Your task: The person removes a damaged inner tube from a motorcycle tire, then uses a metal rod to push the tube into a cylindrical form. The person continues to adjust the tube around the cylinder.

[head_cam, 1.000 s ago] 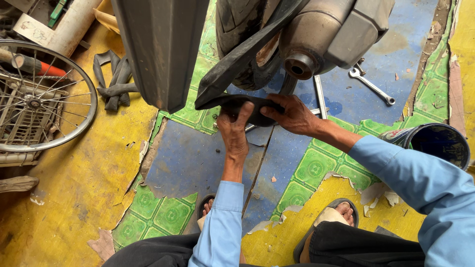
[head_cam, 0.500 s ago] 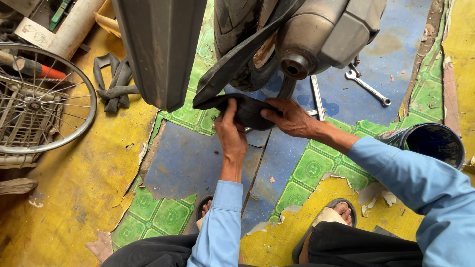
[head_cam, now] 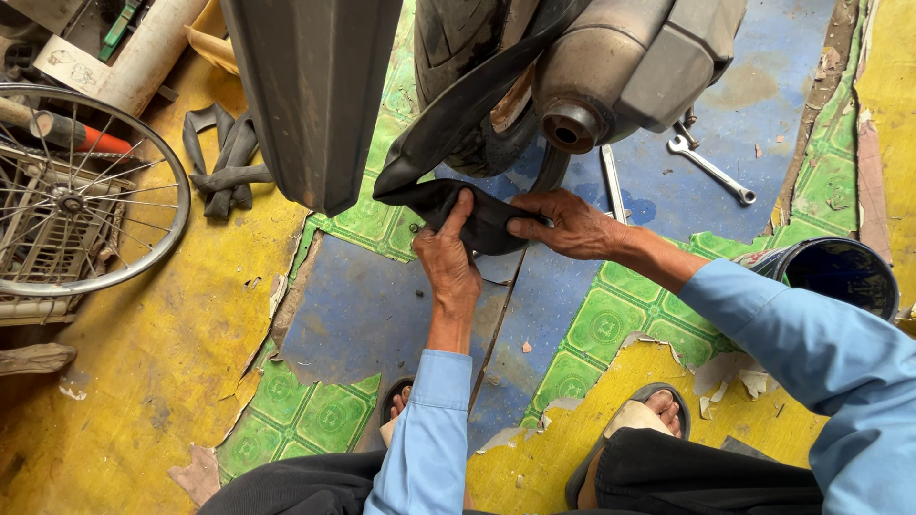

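Note:
A black rubber inner tube [head_cam: 477, 215] hangs down from the rear tyre [head_cam: 458, 57] of a motorbike and folds onto the floor. My left hand [head_cam: 448, 257] grips the fold from below, thumb up along it. My right hand [head_cam: 568, 224] pinches the same fold from the right, fingers on top. Just above my hands sits the grey exhaust muffler [head_cam: 620, 67], its round outlet facing me. A dark mudguard [head_cam: 315, 86] hangs at the left of the tyre.
Two spanners [head_cam: 711, 167] and a metal tyre lever [head_cam: 611, 181] lie on the blue floor behind the muffler. A spoked bicycle wheel [head_cam: 81, 191] and rubber strips [head_cam: 224, 162] lie at the left. A dark bucket [head_cam: 840, 272] stands at my right. My sandalled feet [head_cam: 639, 420] rest below.
Both hands have kept hold of the tube's fold and shifted slightly on it, the left thumb sliding up. The view has tilted a little.

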